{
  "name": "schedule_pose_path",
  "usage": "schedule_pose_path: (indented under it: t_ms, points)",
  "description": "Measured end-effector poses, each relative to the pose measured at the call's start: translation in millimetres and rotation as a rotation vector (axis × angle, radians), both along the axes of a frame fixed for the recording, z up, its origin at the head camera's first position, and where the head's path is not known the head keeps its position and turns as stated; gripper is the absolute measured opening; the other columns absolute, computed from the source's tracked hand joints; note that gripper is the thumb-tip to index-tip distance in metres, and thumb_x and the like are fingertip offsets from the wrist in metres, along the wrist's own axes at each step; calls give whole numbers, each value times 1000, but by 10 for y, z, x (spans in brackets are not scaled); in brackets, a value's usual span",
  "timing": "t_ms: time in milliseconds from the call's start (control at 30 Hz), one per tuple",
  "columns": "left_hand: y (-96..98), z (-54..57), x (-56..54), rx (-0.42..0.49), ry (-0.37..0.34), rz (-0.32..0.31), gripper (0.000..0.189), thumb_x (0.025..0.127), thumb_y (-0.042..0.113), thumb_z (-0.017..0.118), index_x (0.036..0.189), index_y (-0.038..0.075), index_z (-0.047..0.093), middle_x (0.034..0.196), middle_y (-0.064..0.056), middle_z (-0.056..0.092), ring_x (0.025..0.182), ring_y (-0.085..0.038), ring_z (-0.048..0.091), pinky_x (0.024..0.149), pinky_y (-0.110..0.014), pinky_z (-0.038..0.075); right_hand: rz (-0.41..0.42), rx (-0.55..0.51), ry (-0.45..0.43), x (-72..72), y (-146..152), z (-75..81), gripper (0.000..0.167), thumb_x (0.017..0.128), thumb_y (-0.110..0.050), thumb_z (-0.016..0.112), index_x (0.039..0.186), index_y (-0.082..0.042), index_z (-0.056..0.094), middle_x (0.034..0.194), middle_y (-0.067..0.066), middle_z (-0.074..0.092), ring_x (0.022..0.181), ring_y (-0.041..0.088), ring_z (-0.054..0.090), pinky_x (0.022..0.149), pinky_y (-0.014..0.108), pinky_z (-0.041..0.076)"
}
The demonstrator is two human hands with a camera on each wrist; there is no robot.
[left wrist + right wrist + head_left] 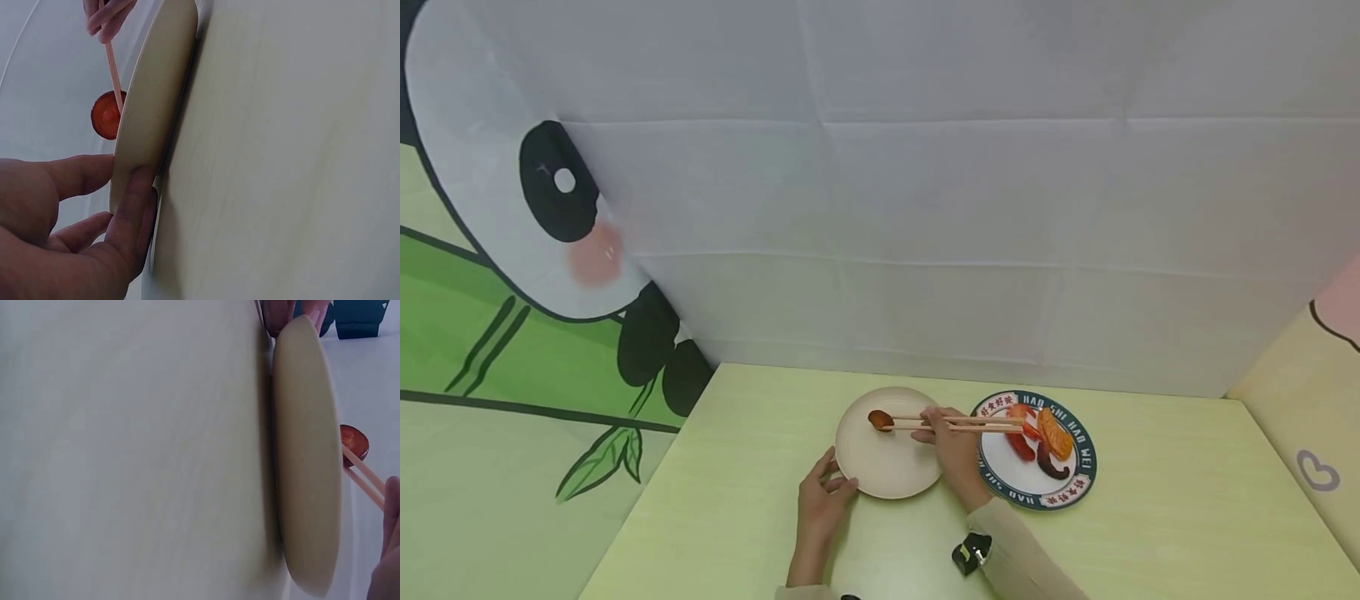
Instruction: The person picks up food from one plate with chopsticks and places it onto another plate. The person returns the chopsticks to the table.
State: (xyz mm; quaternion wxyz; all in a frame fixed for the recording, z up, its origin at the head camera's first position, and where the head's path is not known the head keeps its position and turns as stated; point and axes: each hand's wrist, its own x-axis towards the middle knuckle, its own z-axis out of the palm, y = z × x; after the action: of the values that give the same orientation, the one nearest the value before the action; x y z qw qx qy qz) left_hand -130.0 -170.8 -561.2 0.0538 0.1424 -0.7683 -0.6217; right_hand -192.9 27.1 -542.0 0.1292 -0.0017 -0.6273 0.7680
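My left hand [822, 504] pinches the near-left rim of a round beige plate [880, 482]. In the left wrist view its thumb lies on the upper edge and its fingers [132, 212] reach the underside. A pair of wooden chopsticks [985, 429] is held in my right hand [958, 462], over the plate's right side. At their tips is a round, reddish-brown food piece [881, 421], above the left-middle of the plate. The right wrist view shows the piece [355, 442] just beyond the plate's rim, with both sticks reaching it.
Right of the beige plate is a white plate [1009, 475] with a dark green lettered rim. Red pieces [1019, 446], an orange segment-like piece [1055, 433] and a dark curved piece [1051, 462] lie on it. A white wall sheet [925, 317] borders the pale table [1187, 483] at the back.
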Motion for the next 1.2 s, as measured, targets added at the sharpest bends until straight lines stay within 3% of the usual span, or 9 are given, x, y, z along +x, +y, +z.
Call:
schedule_pose_path:
  t_ms: [167, 633, 967, 1200]
  points:
    - [3, 9, 11, 2, 13, -4, 68, 87, -8, 75, 149, -14, 48, 128, -29, 62, 98, -29, 71, 71, -20, 51, -32, -30, 36, 15, 72, 43, 26, 105, 4, 58, 110, 29, 63, 99, 42, 69, 62, 4, 74, 65, 27, 61]
    - [-12, 27, 20, -7, 22, -18, 69, 87, -7, 75, 150, -15, 46, 128, -30, 62, 101, -33, 72, 72, -20, 51, -35, -23, 25, 89, 226, 84, 32, 108, -1, 56, 114, 30, 61, 99, 33, 72, 68, 7, 76, 70, 28, 62]
    - [-14, 18, 18, 0, 28, -27, 71, 87, -7, 75, 150, -16, 45, 129, -31, 61, 101, -34, 72, 72, -19, 51, -60, -28, -5, 142, 324, 115, 31, 108, -2, 56, 115, 27, 63, 105, 36, 71, 69, 7, 76, 71, 28, 62]
    - [-12, -1, 17, 15, 29, -26, 71, 87, -8, 75, 151, -16, 44, 129, -31, 61, 99, -31, 72, 71, -20, 51, -76, -34, -28, 166, 378, 115, 33, 109, -4, 55, 114, 27, 63, 96, 23, 75, 68, 7, 76, 71, 28, 62]
